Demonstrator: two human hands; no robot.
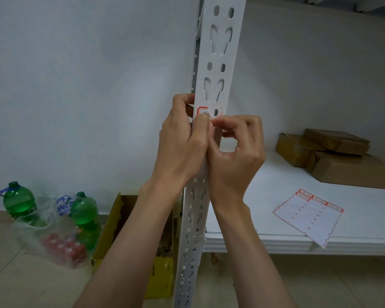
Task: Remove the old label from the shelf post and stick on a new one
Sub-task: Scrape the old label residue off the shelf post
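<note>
Both your hands are at the white perforated steel shelf post [218, 63], at the spot where the small red-bordered paper label [203, 111] sits on its front face. Only the label's upper left corner and a few dark handwritten strokes show; the rest is behind your fingers.

Left hand [182, 141]: fingers curled round the post's left edge, thumb pressed near the label, steadying. Right hand [233, 150]: thumb and forefinger pinched together at the label's lower right edge, apparently on a lifted corner; whether paper is actually between them cannot be told.

Judgement: thin sticker paper, nearly weightless, tears easily. Take it at a freed corner and peel low and slow along the post, not straight out. The slot beneath it may snag or split the paper.

Replacement stock: the red-bordered sticker sheet [308, 215] lies on the white shelf board [276, 187], overhanging its front edge, with labels left in its top rows.
</note>
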